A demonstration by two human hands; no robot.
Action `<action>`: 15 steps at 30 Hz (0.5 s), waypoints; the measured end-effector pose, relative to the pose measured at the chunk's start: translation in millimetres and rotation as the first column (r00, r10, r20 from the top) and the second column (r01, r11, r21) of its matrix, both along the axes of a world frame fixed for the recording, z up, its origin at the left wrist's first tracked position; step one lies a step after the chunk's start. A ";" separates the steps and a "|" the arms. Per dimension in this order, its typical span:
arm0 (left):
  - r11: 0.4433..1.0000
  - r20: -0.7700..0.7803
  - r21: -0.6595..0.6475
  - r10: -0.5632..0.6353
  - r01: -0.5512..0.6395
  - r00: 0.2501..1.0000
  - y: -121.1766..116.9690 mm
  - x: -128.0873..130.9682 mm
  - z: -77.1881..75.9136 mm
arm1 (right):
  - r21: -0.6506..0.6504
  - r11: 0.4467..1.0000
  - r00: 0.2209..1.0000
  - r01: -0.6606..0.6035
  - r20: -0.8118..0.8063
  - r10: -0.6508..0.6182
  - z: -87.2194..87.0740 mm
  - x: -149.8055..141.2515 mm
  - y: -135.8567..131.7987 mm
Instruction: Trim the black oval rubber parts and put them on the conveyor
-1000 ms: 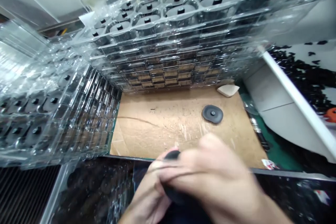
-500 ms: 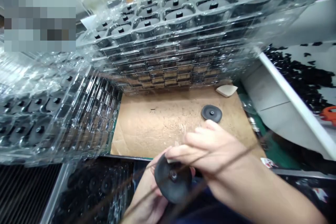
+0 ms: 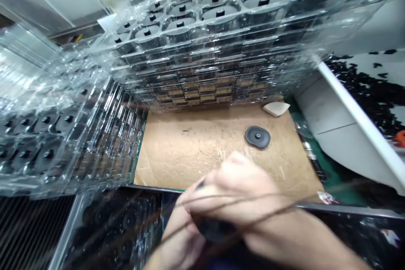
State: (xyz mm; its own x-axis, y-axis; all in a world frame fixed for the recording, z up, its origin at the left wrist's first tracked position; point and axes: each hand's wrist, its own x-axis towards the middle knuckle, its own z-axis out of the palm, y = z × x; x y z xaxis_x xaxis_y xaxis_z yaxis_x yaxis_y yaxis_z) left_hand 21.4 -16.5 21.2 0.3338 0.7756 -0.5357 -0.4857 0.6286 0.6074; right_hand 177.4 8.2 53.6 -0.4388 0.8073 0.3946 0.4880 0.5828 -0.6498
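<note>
My left hand [image 3: 182,228] is closed round a dark rounded disc [image 3: 217,230], low in the view and close to my body. My right hand [image 3: 237,185], smeared by motion, lies across the top of this disc with its fingers curled in. Whatever is in the right fingers is hidden. Most of the held disc is covered by the hands. Beyond my right hand, a second black disc [image 3: 257,136] with a small hub in its middle lies flat on the cardboard [image 3: 177,143].
Stacked clear plastic trays [image 3: 202,57] holding black discs rise behind the cardboard. More tray stacks [image 3: 104,122] stand at the left. A pale wedge [image 3: 276,109] lies at the cardboard's back right. A white bin [image 3: 351,109] with small black pieces [image 3: 370,88] is at the right.
My right hand has moved left and over the held disc, hiding its middle, which showed before. The disc on the cardboard lies as it did; the view has shifted slightly.
</note>
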 end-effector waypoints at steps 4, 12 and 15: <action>0.997 -0.039 -0.029 0.070 -0.071 0.997 7.0 -1.7 0.8 | -0.244 0.920 0.950 0.307 0.138 -0.281 -48.7 23.8 -0.6; 0.987 -0.039 -0.076 0.137 -0.140 0.990 7.8 2.4 -0.1 | -0.430 0.847 0.949 0.311 0.099 -0.299 -89.3 12.4 -39.8; 0.984 -0.050 -0.057 0.164 -0.167 0.985 7.0 10.6 1.4 | -0.348 0.799 0.842 0.491 -0.045 -0.537 -45.4 2.5 -28.6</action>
State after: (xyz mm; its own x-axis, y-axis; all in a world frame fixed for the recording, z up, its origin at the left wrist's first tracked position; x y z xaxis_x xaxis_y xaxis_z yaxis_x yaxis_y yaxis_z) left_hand 32.0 -9.5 22.5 0.1783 0.7838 -0.5949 -0.5591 0.5782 0.5942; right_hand 180.0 -20.4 8.2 0.1146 0.9875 0.1082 0.5525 0.0272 -0.8331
